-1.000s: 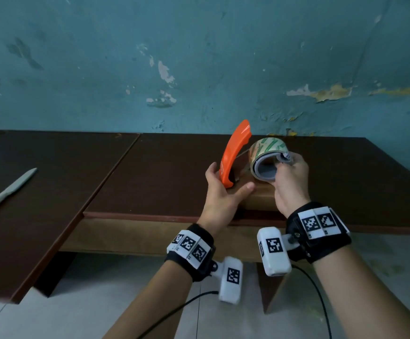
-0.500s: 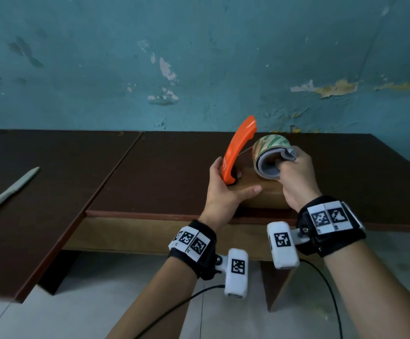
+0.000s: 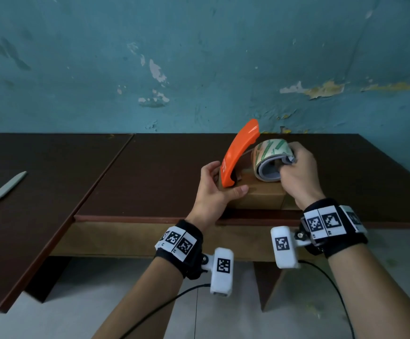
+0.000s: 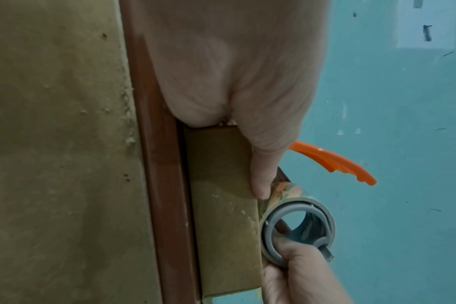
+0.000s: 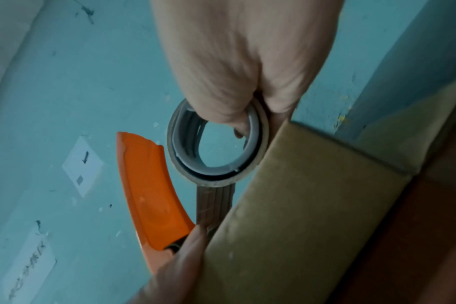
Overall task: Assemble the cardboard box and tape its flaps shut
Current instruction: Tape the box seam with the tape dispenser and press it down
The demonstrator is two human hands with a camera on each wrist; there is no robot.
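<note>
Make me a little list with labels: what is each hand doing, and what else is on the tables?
left hand: holds the box's left end, thumb on its near side
right hand: grips the tape roll
box: on the table, near the front edge
orange handle: sticks up beside the roll
knife: left table, untouched

The tape dispenser (image 3: 239, 152) had a bright orange handle. The tape roll (image 3: 268, 159) was tan with green stripes printed across it, and its core (image 5: 216, 142) was grey. The box (image 3: 260, 194) was plain brown cardboard. The worktop (image 3: 150, 174) was dark brown with a reddish-brown near edge. The wall (image 3: 199, 57) was teal, blotched with white and yellow where paint had flaked. The knife (image 3: 2, 192) at the far left was pale grey. The wristbands (image 3: 178, 244) were black, carrying white panels with black square-patterned markers.
</note>
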